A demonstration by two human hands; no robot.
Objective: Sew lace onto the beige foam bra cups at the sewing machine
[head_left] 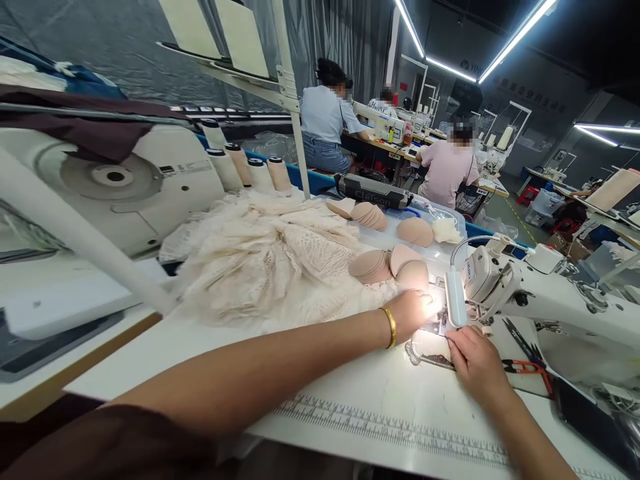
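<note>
Under the lamp of a white sewing machine [495, 273], both my hands are close to the needle area. My left hand [413, 315], with a gold bracelet at the wrist, reaches in beside the beige oval pads [371, 267]; glare washes out its fingertips. At the front of the machine bed, my right hand [477, 360] has its thumb and fingers closed at the edge of a pale cup-like piece [431, 347] with a dark, shiny border. A heap of cream lace fabric [285, 260] lies left of the pads.
A clear plastic tray [457, 223] holds more beige pads and a cream scrap. Black scissors [523, 340], orange-handled snips [530, 368] and a dark phone [593, 420] lie at the right. Thread cones [257, 175] stand behind the lace. Several people sit at machines beyond.
</note>
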